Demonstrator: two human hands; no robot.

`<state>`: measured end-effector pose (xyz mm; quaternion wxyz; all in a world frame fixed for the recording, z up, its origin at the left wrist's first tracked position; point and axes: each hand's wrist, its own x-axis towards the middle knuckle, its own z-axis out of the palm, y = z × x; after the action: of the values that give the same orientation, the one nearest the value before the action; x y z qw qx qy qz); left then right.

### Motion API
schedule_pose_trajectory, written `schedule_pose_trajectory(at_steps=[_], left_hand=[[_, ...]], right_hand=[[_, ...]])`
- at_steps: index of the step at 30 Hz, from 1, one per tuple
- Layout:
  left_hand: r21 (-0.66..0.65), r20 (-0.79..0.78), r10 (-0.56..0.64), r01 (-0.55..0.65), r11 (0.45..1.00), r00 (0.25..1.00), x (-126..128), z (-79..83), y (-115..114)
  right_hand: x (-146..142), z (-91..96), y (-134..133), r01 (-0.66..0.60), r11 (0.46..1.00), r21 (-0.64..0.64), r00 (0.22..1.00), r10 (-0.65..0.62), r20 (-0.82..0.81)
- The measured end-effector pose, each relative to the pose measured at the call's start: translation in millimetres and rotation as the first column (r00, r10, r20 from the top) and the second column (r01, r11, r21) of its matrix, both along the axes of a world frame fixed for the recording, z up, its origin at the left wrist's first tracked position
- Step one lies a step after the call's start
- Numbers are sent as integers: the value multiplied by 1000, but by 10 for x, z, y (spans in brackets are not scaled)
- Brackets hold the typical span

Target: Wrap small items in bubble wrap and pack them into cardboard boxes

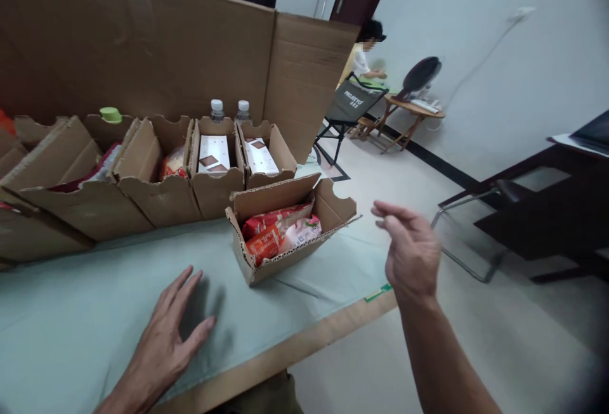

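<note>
cloth [109,300] of pale green spreads beneath the left hand [166,328], which is released, its fingers parted and thumb held out. across from it the right hand [413,252], also released with fingers loosely bent, hangs past the table's edge. between and slightly beyond them, touching neither, sits an open cardboard box [276,268] holding a red packet [264,220], an orange packet [263,245] and a pink-and-white packet [304,231]. farther ahead of the left hand stands a row of cardboard boxes [162,203], backed by a tall cardboard panel [166,40]. well beyond the right hand, a person [360,62] sits behind a dark chair [354,98].
</note>
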<state>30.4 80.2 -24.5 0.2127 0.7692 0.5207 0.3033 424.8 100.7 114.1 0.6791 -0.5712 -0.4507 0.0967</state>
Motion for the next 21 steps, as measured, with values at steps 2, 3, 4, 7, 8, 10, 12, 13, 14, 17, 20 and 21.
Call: schedule_pose_trajectory(at_steps=[2, 3, 4, 7, 8, 10, 12, 13, 14, 17, 20, 21], left_hand=[[-91, 119, -47, 58, 994, 992, 256, 94, 34], [-124, 180, -65, 88, 988, 982, 397, 123, 68], [-147, 234, -73, 110, 983, 969, 538, 140, 112], [-185, 331, -48, 114, 976, 942, 880, 147, 288], [-189, 340, -21, 90, 978, 940, 943, 145, 358], [-174, 342, 51, 10, 985, 938, 983, 150, 500], [-159, 324, 114, -65, 985, 939, 940, 156, 616], [-159, 311, 138, -92, 983, 940, 908, 155, 655], [-166, 299, 152, -105, 980, 942, 877, 148, 677], [-165, 274, 162, -119, 979, 948, 833, 69, 671], [-138, 238, 198, -169, 976, 951, 836, -91, 645], [-139, 220, 219, -192, 972, 950, 834, -144, 642]], right_hand=[[155, -438, -2, -86, 981, -171, 995, 75, -69], [165, -612, 13, -172, 952, -255, 984, 154, -86], [140, -747, 34, -257, 912, -319, 966, 238, -98], [-26, -951, 110, -357, 858, -369, 934, 341, -112], [-76, -983, 132, -348, 866, -360, 937, 332, -108], [-139, -1050, 165, -333, 882, -334, 943, 320, -95], [-161, -1153, 187, -354, 882, -312, 934, 347, -80], [-163, -1216, 194, -370, 877, -306, 928, 366, -74], [-165, -1280, 200, -382, 871, -311, 923, 379, -70], [-171, -1435, 204, -375, 847, -376, 923, 380, -64], [-171, -1501, 191, -311, 856, -413, 944, 329, -27], [-164, -1512, 182, -288, 866, -410, 951, 310, -13]])
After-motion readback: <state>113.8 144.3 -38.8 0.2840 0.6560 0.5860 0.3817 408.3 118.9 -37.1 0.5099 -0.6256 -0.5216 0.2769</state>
